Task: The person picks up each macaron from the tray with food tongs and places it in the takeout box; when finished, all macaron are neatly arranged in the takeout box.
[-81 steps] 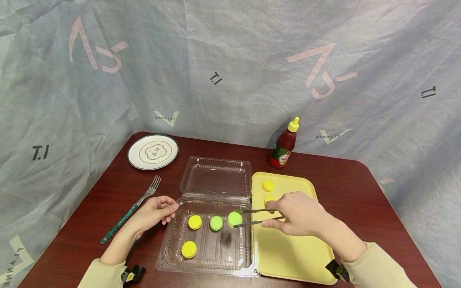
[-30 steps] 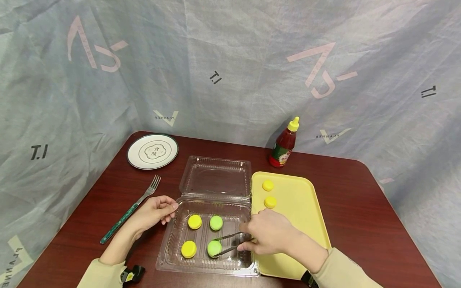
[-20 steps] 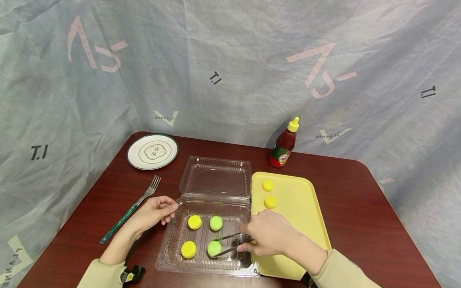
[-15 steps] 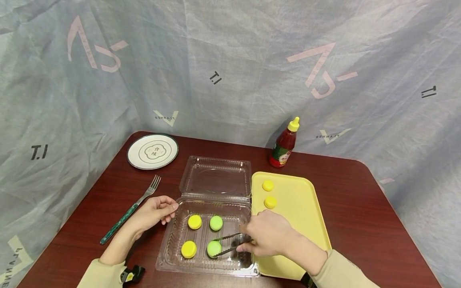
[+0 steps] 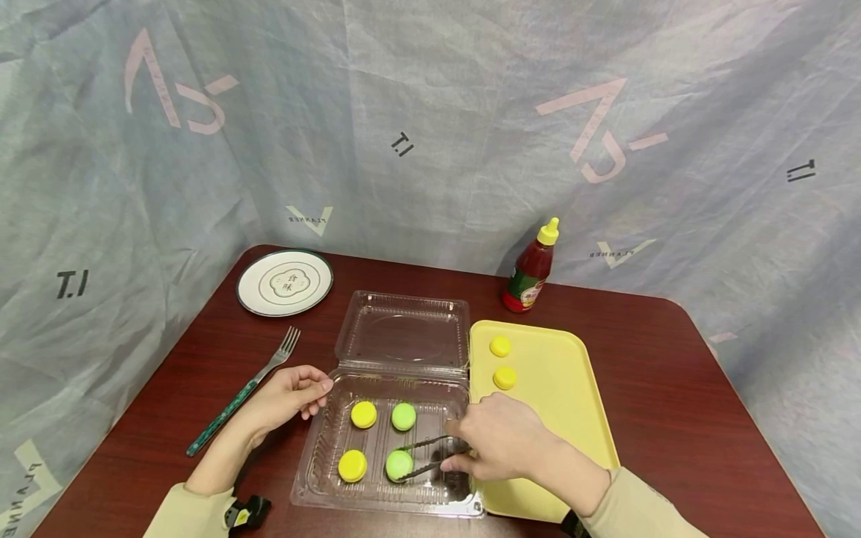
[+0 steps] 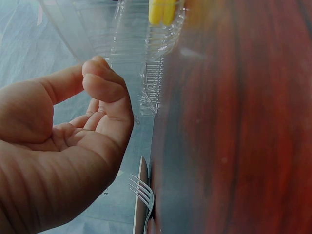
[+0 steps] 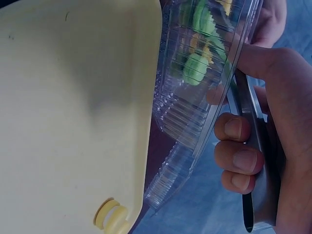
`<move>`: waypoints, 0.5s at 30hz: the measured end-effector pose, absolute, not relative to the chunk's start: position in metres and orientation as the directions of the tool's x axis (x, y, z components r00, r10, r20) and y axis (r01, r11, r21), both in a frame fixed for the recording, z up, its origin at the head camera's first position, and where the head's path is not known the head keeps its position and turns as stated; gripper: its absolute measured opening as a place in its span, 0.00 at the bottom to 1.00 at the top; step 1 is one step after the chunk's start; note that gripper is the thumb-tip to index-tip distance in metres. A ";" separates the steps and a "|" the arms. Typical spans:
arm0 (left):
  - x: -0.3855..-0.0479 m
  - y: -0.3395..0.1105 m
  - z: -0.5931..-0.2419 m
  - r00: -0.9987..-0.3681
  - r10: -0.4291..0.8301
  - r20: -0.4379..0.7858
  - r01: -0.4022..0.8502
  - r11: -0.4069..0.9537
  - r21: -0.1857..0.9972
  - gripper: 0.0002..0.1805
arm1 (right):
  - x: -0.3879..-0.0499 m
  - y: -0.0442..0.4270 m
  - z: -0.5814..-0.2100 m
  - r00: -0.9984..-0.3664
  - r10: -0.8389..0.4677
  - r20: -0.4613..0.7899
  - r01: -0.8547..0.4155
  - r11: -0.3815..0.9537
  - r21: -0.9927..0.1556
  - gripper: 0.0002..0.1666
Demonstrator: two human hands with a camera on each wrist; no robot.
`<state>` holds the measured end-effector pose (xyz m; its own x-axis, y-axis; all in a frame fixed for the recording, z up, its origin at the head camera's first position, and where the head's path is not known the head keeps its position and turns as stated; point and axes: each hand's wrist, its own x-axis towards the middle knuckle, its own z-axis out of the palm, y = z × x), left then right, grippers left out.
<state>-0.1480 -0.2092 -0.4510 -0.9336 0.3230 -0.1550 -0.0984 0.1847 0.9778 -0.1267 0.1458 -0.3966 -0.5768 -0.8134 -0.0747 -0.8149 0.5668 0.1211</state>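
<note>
shifted to the near row since the earlier frame, a green macaron (image 5: 400, 465) sits in the clear container (image 5: 378, 441), and the right hand (image 5: 506, 437) has drawn nearer too. four macarons are in the container, two green, two yellow, two to a row; the second green macaron (image 5: 403, 416) lies behind the first. two yellow macarons (image 5: 504, 377) lie on the yellow tray (image 5: 561, 373), both in full view now that the hand is off them. the right hand has its thumb and fingers closed round one pair of tongs (image 7: 266, 200), tips parted, one either side of the near green macaron; whether they squeeze it, i cannot tell. the left hand (image 5: 292, 390), unmoved, pinches the container's far left corner, thumb against forefinger. one plate (image 5: 285, 282), one fork (image 5: 244, 393) and one sauce bottle (image 5: 531, 273) share the table (image 5: 646, 359).
</note>
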 end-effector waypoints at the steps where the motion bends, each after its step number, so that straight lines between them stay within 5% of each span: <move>1: -0.148 -0.209 -0.451 -0.934 0.323 -0.155 -0.098 0.185 0.978 0.11 | -0.127 0.146 -0.397 -0.574 -0.816 -0.072 -0.817 0.564 0.121 0.28; 15: -0.148 -0.209 -0.450 -0.934 0.323 -0.153 -0.096 0.185 0.978 0.12 | -0.126 0.146 -0.398 -0.600 -0.798 -0.064 -0.800 0.595 0.078 0.28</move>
